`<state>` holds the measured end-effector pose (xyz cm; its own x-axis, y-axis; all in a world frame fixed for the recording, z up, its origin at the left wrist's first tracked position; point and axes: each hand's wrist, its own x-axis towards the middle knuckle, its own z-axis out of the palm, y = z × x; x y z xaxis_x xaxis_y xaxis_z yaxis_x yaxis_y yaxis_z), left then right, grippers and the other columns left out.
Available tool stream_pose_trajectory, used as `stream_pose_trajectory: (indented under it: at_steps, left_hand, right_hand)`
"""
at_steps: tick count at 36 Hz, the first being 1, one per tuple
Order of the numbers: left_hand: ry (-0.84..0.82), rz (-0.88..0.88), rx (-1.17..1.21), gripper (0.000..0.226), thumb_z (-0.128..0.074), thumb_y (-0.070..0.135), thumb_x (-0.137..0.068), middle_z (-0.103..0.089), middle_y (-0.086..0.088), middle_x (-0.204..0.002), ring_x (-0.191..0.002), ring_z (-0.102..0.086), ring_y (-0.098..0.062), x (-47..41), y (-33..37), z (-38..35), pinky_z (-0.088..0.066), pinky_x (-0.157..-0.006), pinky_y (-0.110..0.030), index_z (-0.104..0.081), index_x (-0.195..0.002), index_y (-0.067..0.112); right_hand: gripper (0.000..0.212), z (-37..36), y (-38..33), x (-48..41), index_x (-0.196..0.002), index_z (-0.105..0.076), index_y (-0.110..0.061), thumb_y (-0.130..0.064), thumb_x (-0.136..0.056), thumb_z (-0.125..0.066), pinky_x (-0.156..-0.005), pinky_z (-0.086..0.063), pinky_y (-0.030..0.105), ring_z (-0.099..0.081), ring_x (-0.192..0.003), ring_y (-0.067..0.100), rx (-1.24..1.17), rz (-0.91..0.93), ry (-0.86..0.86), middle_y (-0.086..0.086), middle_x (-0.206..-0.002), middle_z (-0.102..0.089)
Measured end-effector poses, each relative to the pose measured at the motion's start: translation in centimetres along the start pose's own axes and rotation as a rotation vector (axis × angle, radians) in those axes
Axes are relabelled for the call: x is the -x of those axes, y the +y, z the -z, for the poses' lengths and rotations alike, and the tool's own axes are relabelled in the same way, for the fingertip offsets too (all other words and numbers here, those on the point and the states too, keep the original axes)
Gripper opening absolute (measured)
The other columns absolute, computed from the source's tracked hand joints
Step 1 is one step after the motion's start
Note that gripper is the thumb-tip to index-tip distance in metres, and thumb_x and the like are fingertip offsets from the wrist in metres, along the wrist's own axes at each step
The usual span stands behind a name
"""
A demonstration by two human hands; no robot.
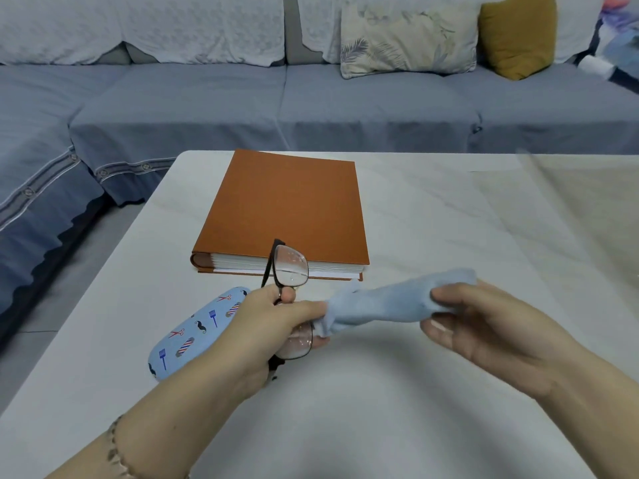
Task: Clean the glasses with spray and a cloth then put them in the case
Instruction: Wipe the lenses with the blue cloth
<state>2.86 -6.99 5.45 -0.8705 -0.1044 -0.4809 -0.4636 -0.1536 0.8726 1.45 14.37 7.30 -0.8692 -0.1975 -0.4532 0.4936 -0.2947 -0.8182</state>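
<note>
A grey-blue sofa [345,98] runs across the far side, well beyond both hands, with a leaf-patterned cushion [408,39] and a mustard cushion [518,36] on its back above the right hand. A white marbled table [415,392] lies under both hands and stretches out ahead of them. On it, just beyond the left hand, lies a closed orange-brown book [287,209] (thick, its page edges facing the person).

The left hand [273,326] is curled round the glasses [290,266], gripping them at the middle of the frame so that one lens stands up above the fingers and the other shows below them. Its thumb presses one end of a light blue cloth [380,302] against the lower lens. The right hand [491,326] pinches the other end of the cloth between thumb and fingers, the remaining fingers loosely bent. The cloth is stretched in a twisted band between the two hands, above the table.

A pale blue glasses case [193,337], printed with combs, scissors and moustaches, lies shut on the table just left of the left hand and partly behind its wrist.
</note>
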Motion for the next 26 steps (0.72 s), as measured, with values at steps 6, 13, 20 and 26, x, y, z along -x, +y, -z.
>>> stream_pose_trajectory:
  at_steps: [6,13,20,26]
  left_hand:
    - [-0.010,0.133,0.212,0.033,-0.039,0.023,-0.092,-0.063,-0.016,-0.081,-0.077,-0.066,-0.028,0.4,0.6,-0.4,-0.053,-0.071,-0.043,-0.042,-0.061,0.010]
    - [-0.175,0.109,0.295,0.039,-0.036,0.019,-0.094,-0.066,-0.009,-0.054,-0.054,-0.070,-0.023,1.7,1.1,-0.8,-0.058,-0.052,-0.036,-0.050,-0.059,0.008]
    - [-0.218,0.066,0.224,0.036,-0.038,0.019,-0.093,-0.064,-0.006,-0.052,-0.050,-0.067,-0.019,2.0,0.7,-2.1,-0.058,-0.049,-0.031,-0.053,-0.062,0.007]
    - [-0.224,0.044,0.129,0.037,-0.037,0.017,-0.093,-0.062,-0.007,-0.051,-0.047,-0.064,-0.019,2.2,0.4,-2.6,-0.056,-0.048,-0.030,-0.053,-0.062,0.005]
  right_hand:
    - [0.016,0.0,-1.0,0.1,-0.067,-0.055,-0.001,-0.012,-0.067,-0.067,-0.066,-0.026,0.041,-0.042,-0.070,0.027,0.530,0.295,0.152,0.026,-0.071,-0.050]
    - [0.015,-0.6,-0.7,-0.5,-0.067,-0.047,-0.002,0.010,-0.077,-0.047,-0.041,-0.033,0.016,-0.036,-0.041,0.015,0.572,0.387,0.172,-0.002,-0.043,-0.044]
    - [0.022,-4.8,1.2,-0.9,-0.077,-0.060,-0.002,-0.018,-0.064,-0.063,-0.067,-0.038,0.034,-0.049,-0.070,0.019,0.369,0.459,0.089,0.012,-0.076,-0.055]
    - [0.033,-5.5,2.1,-0.9,-0.080,-0.075,-0.023,-0.043,-0.084,-0.048,-0.091,-0.047,0.038,-0.066,-0.096,0.015,0.272,0.364,0.034,0.000,-0.102,-0.073]
